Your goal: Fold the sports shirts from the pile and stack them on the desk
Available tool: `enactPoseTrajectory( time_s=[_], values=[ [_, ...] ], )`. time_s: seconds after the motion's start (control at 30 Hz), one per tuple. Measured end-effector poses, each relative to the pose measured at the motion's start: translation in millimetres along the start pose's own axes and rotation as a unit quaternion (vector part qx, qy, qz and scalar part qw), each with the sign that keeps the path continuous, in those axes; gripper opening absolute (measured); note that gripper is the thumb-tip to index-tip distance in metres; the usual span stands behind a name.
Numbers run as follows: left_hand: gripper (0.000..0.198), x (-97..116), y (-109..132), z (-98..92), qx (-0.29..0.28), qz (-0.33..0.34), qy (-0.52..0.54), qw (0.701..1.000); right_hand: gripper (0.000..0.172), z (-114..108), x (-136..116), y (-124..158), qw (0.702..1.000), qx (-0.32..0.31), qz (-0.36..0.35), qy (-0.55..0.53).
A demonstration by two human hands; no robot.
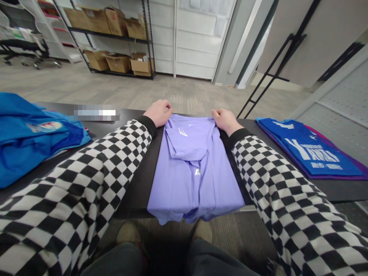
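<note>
Far behind the lavender T-shirt (195, 172) and to its left, a black office chair (25, 48) is seen at the edge of the view. A crumpled blue garment (34, 143) is heaped on the black table (135, 191) left of the shirt, and a pixelated, unreadable object (96, 113) is placed just beyond that garment. Black metal shelving (109, 34) stands farther off, beyond the shirt. Cardboard boxes (116, 21) are held on its top shelf and more cardboard boxes (140, 65) on its lowest shelf; their flaps are open, but their contents cannot be made out.

The shirt is laid lengthwise on the table, with its upper part folded over and its near end drooping over the table edge. Its far left corner is gripped by the curled left hand (158, 113), and its far right corner by the curled right hand (225, 120). Right of the shirt, a flat-folded blue shirt with white lettering (307, 151) is laid on a purple garment (345, 170).
</note>
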State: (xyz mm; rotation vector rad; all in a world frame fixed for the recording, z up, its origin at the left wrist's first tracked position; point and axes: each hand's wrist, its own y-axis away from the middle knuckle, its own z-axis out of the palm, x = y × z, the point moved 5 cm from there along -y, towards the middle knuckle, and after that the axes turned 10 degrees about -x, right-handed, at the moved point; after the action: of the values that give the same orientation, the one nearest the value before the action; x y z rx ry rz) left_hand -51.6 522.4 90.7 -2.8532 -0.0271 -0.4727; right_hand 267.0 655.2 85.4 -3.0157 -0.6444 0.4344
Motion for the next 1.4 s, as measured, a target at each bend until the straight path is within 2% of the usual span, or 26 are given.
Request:
enactPoseTrajectory(
  time_s=[0.07,0.17,0.27,0.37,0.43,0.53,0.83,1.07,1.13,1.23,1.33,1.4],
  values=[
    [0.045,24.7,12.0,-14.2,0.027,0.044,0.007,0.999,0.052,-11.1,-6.4,8.4,0.999,0.03,-0.019,-0.002],
    [0.052,69.6,36.9,-16.7,-0.018,0.117,0.0,0.993,0.05,-22.4,-24.6,28.0,0.997,0.046,-0.067,0.002],
    [0.061,102.2,64.6,7.2,-0.117,0.152,-0.014,0.981,0.056,-13.8,-48.6,54.3,0.992,0.011,-0.122,0.007],
    [0.077,109.4,82.8,36.1,-0.2,0.128,-0.035,0.971,0.066,14.1,-67.0,78.9,0.983,-0.095,-0.154,0.036],
    [0.085,104.3,86.6,45.2,-0.223,0.106,-0.04,0.968,0.074,29.7,-70.3,88.5,0.976,-0.155,-0.141,0.055],
    [0.092,89.8,83.2,44.0,-0.23,0.082,-0.05,0.968,0.081,35.7,-65.5,88.8,0.976,-0.182,-0.11,0.056],
    [0.086,27.3,50.3,26.0,-0.218,-0.016,-0.068,0.973,0.074,20.7,-22.0,57.0,0.984,-0.169,-0.001,0.05],
    [0.083,19.7,41.6,27.3,-0.212,-0.041,-0.056,0.975,0.072,23.1,-8.7,42.8,0.989,-0.143,0.025,0.037],
    [0.083,17.8,44.2,25.4,-0.18,-0.044,-0.025,0.982,0.073,19.5,-1.0,42.0,0.993,-0.112,0.026,0.0],
    [0.08,10.3,55.3,15.9,-0.091,-0.045,0.083,0.991,0.076,6.7,16.6,50.2,0.992,-0.04,0.003,-0.115],
    [0.075,-1.8,80.5,2.7,-0.002,-0.066,0.231,0.971,0.077,-9.1,36.8,77.6,0.964,0.049,-0.022,-0.259],
    [0.066,-8.3,106.5,-6.2,0.046,-0.103,0.302,0.946,0.073,-17.6,47.5,110.2,0.939,0.108,-0.014,-0.327]
  ],
)
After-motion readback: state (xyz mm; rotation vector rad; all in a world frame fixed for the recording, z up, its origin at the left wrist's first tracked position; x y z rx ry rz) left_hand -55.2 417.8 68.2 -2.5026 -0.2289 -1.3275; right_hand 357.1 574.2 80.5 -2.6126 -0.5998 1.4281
